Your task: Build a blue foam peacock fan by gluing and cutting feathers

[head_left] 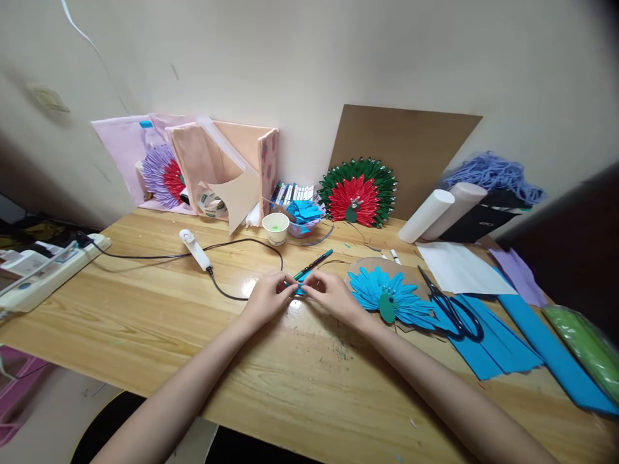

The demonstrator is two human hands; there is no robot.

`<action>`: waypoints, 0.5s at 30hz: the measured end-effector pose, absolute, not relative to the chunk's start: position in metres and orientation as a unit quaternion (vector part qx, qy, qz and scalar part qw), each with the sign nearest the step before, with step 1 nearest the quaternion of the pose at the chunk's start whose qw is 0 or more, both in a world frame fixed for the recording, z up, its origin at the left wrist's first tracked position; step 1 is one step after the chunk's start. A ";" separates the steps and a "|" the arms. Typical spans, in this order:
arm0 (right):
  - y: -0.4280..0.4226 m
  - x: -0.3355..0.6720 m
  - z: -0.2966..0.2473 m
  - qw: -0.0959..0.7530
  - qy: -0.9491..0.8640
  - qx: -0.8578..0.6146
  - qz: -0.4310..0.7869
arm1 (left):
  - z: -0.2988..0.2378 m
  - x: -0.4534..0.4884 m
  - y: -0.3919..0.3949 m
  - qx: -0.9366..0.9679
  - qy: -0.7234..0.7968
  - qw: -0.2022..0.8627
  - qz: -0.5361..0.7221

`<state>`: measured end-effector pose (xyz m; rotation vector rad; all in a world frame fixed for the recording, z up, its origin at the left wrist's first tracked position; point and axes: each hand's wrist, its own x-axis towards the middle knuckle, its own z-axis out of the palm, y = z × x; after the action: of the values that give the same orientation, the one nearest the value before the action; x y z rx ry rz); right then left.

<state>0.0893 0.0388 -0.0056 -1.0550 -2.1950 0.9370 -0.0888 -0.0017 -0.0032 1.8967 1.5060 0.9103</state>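
Left hand (268, 298), right hand (333, 298) both pinched blue paper piece (302, 289) on tabletop (193, 335); folding step, I judged; crease needed firm fingertips.

Table (145, 322) bare in front & to the left, wide open lane. Black cable (244, 243) loops just behind left hand (268, 298). Right side crowded: blue paper fan (387, 290) just beside right hand (333, 298), scissors (452, 310) on blue sheets (493, 354). Cup (275, 229) blocks rear.
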 end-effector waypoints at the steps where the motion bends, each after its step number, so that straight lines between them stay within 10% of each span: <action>1: 0.036 0.089 -0.007 0.273 -0.799 -0.395 0.362 | -0.003 -0.088 -0.001 0.688 0.558 0.309 0.346; 15: 0.027 0.089 -0.012 0.393 -0.741 -0.387 0.383 | -0.003 -0.082 -0.004 0.630 0.543 0.419 0.364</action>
<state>0.0889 0.0266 -0.0117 -0.9809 -1.8800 0.9730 -0.0822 -0.0039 -0.0026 1.5809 1.3615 0.9137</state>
